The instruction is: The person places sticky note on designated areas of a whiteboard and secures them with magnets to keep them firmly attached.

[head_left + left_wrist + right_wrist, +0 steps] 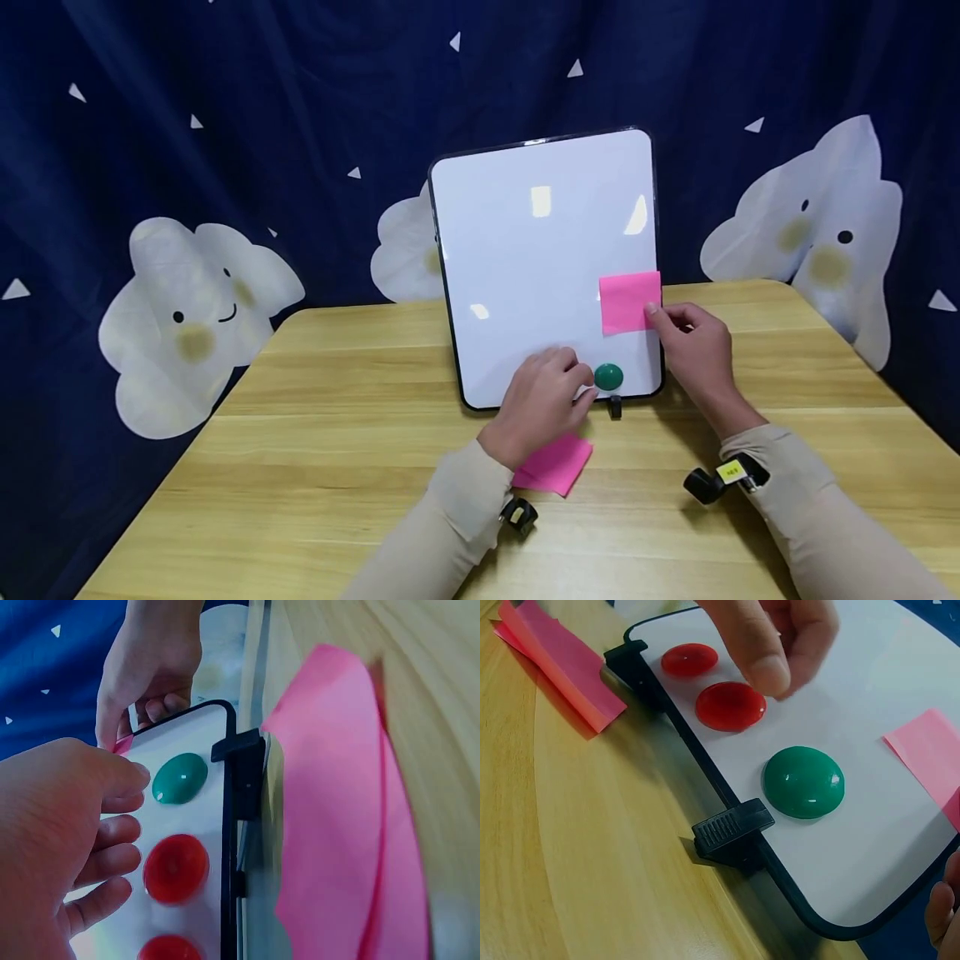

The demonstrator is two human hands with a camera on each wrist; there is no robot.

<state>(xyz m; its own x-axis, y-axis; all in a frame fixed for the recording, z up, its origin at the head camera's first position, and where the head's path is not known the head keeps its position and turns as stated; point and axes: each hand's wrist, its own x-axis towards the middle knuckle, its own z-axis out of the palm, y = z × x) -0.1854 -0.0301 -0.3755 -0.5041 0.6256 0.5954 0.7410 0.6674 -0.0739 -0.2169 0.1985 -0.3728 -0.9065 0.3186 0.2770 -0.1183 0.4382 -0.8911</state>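
By a blue curtain (300,83), the worktop (360,400) holds a tall board (517,275), right hand (697,350) pinching pink paper (624,302) at its right edge, left hand (538,402) loosely curled.

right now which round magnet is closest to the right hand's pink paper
The green magnet, at the row's right end; the two red magnets sit farther left.

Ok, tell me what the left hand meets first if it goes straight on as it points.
The left hand would probably meet the green magnet first, though the gap between hand and whiteboard is unclear.
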